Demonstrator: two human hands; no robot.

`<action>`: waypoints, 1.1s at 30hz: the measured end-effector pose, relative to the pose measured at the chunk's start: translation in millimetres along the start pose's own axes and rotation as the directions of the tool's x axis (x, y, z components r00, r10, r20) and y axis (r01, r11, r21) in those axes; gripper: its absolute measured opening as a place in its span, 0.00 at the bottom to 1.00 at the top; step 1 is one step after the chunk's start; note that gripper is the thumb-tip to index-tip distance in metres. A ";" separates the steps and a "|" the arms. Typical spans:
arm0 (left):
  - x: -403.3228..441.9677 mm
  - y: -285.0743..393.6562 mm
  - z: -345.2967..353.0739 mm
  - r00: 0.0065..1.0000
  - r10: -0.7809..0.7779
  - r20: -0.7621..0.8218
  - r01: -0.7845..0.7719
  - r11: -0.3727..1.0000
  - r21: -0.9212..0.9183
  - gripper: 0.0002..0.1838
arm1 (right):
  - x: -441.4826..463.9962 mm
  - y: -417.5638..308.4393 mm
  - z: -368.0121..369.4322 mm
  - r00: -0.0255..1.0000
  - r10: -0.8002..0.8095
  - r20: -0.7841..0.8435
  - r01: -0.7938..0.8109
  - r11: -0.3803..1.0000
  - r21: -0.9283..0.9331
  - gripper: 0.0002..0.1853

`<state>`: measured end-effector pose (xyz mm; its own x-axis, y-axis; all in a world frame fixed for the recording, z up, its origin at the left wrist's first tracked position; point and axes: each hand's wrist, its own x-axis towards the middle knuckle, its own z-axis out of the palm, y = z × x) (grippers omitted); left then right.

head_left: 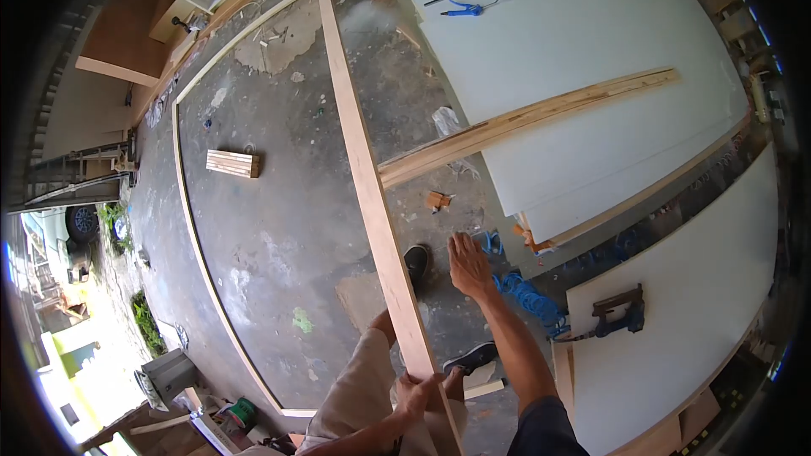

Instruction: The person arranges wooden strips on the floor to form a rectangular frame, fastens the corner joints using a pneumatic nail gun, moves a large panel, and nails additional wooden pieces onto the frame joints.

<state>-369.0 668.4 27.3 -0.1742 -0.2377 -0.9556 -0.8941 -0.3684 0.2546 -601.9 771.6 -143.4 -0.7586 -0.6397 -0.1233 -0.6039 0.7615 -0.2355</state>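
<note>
A long, pale wooden board runs from the top of the view down to the person's legs. Near its lower end my left hand is closed around it. My right hand is to the right of the board, apart from it, with its fingers held together and nothing visible in them. Beyond that hand, a bundle of long wooden strips reaches from the board's edge onto a large white panel. A thin wooden frame lies on the floor to the left.
A short stack of wood pieces sits on the floor. Blue coiled hose lies right of my right arm. A nail gun rests on a second white panel. Blue and green tools are on the far panel.
</note>
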 end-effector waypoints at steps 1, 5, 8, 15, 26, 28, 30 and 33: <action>0.3 2.5 -4.3 0.997 -0.031 0.072 0.034 0.999 -0.032 0.30 | 46.8 -4.4 19.8 0.999 -0.050 -0.014 0.049 0.997 -0.051 0.26; 13.2 17.4 -11.5 0.963 -0.117 0.242 0.128 0.991 -0.033 0.32 | 205.1 -21.5 88.1 0.980 -0.178 -0.086 0.165 0.977 -0.136 0.29; 24.2 13.5 -12.4 0.949 -0.157 0.273 0.159 0.987 0.016 0.31 | 259.8 -13.0 113.4 0.991 -0.132 0.025 0.135 0.967 -0.214 0.30; 24.2 19.0 -9.4 0.914 -0.229 0.336 0.207 0.973 0.100 0.30 | 250.0 51.7 99.5 0.971 -0.168 0.168 0.181 0.981 -0.066 0.26; 25.9 29.7 -30.9 0.875 -0.274 0.399 0.183 0.951 0.250 0.28 | 171.0 248.3 36.1 0.990 0.108 0.094 -0.059 0.905 -0.420 0.40; 24.6 29.3 -33.8 0.878 -0.268 0.397 0.164 0.947 0.278 0.27 | 160.1 255.7 20.2 0.966 0.245 0.080 -0.176 0.856 -0.487 0.40; 26.2 28.4 -34.5 0.870 -0.285 0.401 0.181 0.943 0.277 0.27 | 146.6 242.7 5.8 0.792 0.582 -0.184 -0.605 0.710 -0.360 0.36; 32.3 27.5 -34.4 0.863 -0.302 0.405 0.197 0.939 0.281 0.27 | 105.9 199.9 24.4 0.834 0.406 -0.373 -0.471 0.876 -0.101 0.23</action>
<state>-385.0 619.7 8.5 -0.0477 0.2700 -0.9617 -0.9900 -0.1407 0.0096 -797.0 853.6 -227.1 -0.9693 -0.1858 0.1611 -0.1962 0.9792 -0.0512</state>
